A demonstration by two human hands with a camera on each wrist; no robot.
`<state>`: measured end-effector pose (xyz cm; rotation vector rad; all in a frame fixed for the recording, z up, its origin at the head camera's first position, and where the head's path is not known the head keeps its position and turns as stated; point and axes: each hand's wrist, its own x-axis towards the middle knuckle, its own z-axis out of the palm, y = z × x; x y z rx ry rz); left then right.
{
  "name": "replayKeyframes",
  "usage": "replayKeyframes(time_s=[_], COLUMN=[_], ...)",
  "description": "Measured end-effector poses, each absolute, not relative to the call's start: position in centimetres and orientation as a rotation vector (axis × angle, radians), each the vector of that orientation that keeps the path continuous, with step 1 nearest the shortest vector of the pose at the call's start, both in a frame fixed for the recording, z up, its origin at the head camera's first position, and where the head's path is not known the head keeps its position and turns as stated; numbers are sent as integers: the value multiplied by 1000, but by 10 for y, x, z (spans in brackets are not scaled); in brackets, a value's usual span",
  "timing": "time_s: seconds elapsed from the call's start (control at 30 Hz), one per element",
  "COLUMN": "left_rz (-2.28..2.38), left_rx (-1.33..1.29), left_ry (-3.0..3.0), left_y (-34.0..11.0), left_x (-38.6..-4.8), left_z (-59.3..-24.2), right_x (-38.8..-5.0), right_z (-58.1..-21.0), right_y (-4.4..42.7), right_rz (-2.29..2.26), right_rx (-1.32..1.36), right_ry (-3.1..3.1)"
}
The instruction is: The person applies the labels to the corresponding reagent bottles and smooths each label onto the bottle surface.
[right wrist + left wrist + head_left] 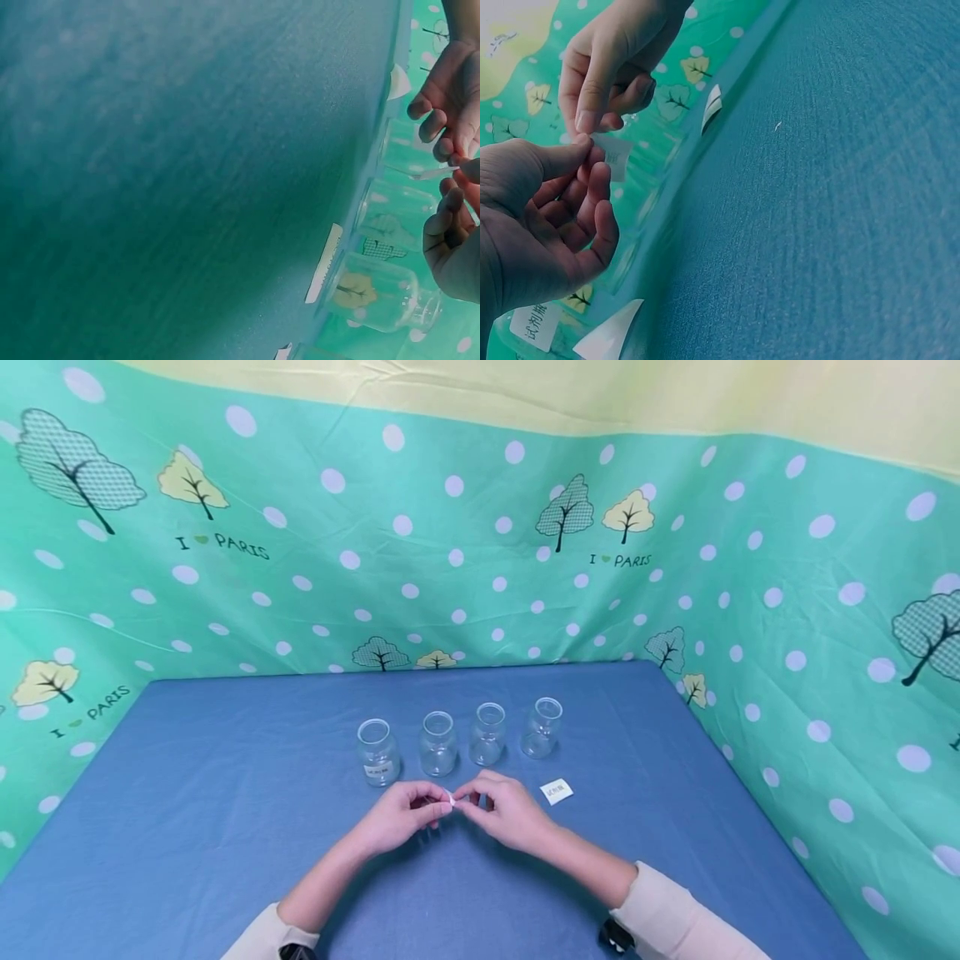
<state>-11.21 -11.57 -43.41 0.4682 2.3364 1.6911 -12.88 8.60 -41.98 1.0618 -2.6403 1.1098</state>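
In front of me, a person's left hand [399, 817] and right hand [508, 812] meet fingertip to fingertip, both pinching one small white label [618, 156] — it is held just above a blue cloth [225, 802]. Beyond stand four clear glass jars [438, 745] in a row, the leftmost bearing a printed sticker [378, 771]; another printed slip [557, 791] lies near the right hand.
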Motion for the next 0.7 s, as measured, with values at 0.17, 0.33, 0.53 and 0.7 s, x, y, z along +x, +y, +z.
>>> replayKeyframes(time_s=[0.17,0.33,0.53,0.7], left_rz=[1694,1703,1732,1741], left_rx=[434,413,411,432], left_ry=[2352,2356,2345,2334], left_y=[-116,-116,-115,-116], left_x=[-113,-114,-116,-116], left_z=[-434,-435,-436,-436], right_x=[-129,-129,-129,-130], right_z=[-420,-420,-421,-423], right_y=[86,86,87,87], right_rz=[1176,1226,1280,1306], right_rx=[1067,1062,1045,1060], right_ry=[-2642,-2626,-2601,-2584])
